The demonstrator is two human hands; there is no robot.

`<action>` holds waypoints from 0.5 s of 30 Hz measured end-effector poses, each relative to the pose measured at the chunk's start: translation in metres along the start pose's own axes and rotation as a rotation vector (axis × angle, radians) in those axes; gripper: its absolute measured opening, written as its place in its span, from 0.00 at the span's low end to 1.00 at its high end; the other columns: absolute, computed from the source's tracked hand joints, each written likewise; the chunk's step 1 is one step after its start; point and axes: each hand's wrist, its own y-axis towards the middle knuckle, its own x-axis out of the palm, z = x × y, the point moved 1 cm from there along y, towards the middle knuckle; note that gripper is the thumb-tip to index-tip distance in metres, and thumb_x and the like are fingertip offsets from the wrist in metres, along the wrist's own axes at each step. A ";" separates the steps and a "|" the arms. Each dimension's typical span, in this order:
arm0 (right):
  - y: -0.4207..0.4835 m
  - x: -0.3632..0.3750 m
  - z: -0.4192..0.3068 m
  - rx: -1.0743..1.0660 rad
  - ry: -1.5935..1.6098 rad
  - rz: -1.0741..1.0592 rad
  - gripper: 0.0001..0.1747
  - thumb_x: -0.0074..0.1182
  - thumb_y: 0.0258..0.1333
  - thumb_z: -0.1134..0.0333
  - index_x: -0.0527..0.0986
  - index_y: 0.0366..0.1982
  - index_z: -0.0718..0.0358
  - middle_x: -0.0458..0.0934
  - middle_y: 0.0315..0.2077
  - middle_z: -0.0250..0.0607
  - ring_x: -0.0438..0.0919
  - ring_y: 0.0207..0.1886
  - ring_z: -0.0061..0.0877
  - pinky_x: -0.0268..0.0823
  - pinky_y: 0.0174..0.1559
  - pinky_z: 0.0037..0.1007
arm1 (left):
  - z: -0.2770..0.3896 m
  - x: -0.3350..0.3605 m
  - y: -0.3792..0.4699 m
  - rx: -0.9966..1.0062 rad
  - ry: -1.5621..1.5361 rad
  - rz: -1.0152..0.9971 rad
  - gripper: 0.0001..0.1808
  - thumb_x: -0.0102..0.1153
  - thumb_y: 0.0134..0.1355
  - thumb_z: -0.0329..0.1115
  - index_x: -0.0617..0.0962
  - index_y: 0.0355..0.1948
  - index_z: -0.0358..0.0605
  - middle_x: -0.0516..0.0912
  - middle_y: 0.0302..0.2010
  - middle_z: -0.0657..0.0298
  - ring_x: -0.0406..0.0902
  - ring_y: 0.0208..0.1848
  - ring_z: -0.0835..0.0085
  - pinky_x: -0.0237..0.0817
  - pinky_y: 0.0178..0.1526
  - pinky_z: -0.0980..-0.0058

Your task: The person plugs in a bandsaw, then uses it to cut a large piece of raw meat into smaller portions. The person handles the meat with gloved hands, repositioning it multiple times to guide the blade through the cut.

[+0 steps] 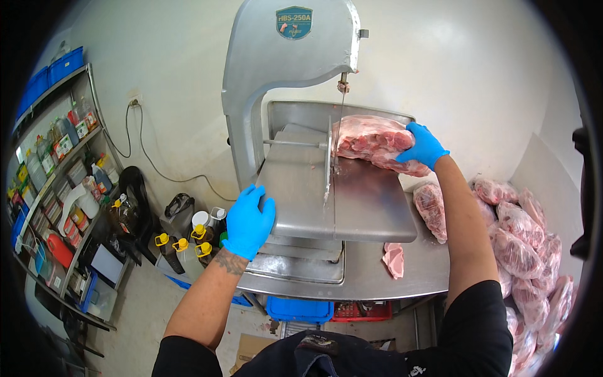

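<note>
A large piece of raw meat (pixel 372 139) lies on the steel table of a meat band saw (pixel 292 188), its left end at the upright blade (pixel 343 101) and guide plate (pixel 328 155). My right hand (pixel 421 147), in a blue glove, grips the meat's right end, thumb on the near side and fingers over the top. Also gloved in blue, my left hand (pixel 250 220) is at the saw table's left edge with fingers apart and nothing in it. Whether its palm presses on the edge cannot be seen. Bits of meat cling to the blade guide.
A small slice of meat (pixel 393 260) and a wrapped piece (pixel 430 211) lie on the steel bench (pixel 367 282). Many wrapped meat pieces (pixel 518 254) are heaped at right. Yellow-capped bottles (pixel 181 252) stand at left, near a loaded shelf (pixel 61 174). A power cord (pixel 165 178) hangs along the wall.
</note>
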 end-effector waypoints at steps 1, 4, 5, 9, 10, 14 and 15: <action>-0.005 -0.004 -0.001 0.024 0.024 -0.026 0.55 0.82 0.28 0.51 0.71 0.63 0.58 0.75 0.60 0.53 0.73 0.62 0.51 0.70 0.64 0.45 | 0.000 0.000 0.000 -0.008 0.002 0.001 0.24 0.62 0.65 0.44 0.83 0.57 0.39 0.80 0.62 0.41 0.81 0.61 0.46 0.74 0.61 0.56; -0.015 -0.013 -0.004 0.023 0.050 -0.091 0.53 0.80 0.29 0.53 0.71 0.62 0.57 0.76 0.59 0.54 0.76 0.59 0.52 0.71 0.62 0.45 | 0.000 0.000 0.000 -0.012 -0.006 0.004 0.24 0.62 0.65 0.44 0.83 0.56 0.39 0.81 0.61 0.42 0.81 0.60 0.46 0.74 0.60 0.56; -0.019 -0.016 -0.004 0.011 0.051 -0.109 0.52 0.80 0.30 0.54 0.71 0.62 0.57 0.76 0.58 0.54 0.76 0.58 0.52 0.71 0.62 0.44 | 0.000 0.000 0.000 -0.005 -0.007 0.006 0.24 0.62 0.65 0.44 0.83 0.56 0.39 0.81 0.61 0.42 0.81 0.60 0.46 0.74 0.61 0.56; -0.039 -0.026 -0.007 -0.029 0.089 -0.134 0.52 0.77 0.30 0.58 0.70 0.63 0.58 0.79 0.56 0.53 0.78 0.58 0.49 0.71 0.62 0.42 | 0.001 0.000 0.001 0.002 -0.015 0.014 0.24 0.61 0.65 0.44 0.83 0.56 0.39 0.81 0.61 0.42 0.81 0.60 0.47 0.74 0.60 0.56; -0.045 -0.029 -0.008 -0.037 0.109 -0.138 0.52 0.76 0.30 0.58 0.70 0.64 0.58 0.79 0.56 0.53 0.78 0.59 0.47 0.71 0.62 0.41 | 0.001 0.000 0.000 -0.004 -0.018 0.018 0.24 0.61 0.65 0.44 0.83 0.56 0.39 0.81 0.61 0.42 0.81 0.60 0.47 0.74 0.60 0.56; -0.067 -0.039 -0.014 -0.074 0.236 -0.165 0.54 0.75 0.29 0.60 0.69 0.66 0.60 0.79 0.58 0.50 0.78 0.61 0.40 0.70 0.64 0.38 | -0.004 0.001 0.000 0.014 -0.013 0.013 0.24 0.61 0.65 0.44 0.83 0.56 0.39 0.81 0.61 0.42 0.80 0.61 0.47 0.74 0.61 0.56; -0.073 -0.042 -0.016 -0.076 0.239 -0.175 0.55 0.75 0.28 0.61 0.68 0.67 0.61 0.79 0.58 0.49 0.78 0.61 0.39 0.70 0.64 0.38 | -0.005 0.002 0.000 0.012 -0.012 0.006 0.24 0.61 0.65 0.44 0.83 0.56 0.39 0.81 0.61 0.42 0.80 0.62 0.47 0.74 0.61 0.55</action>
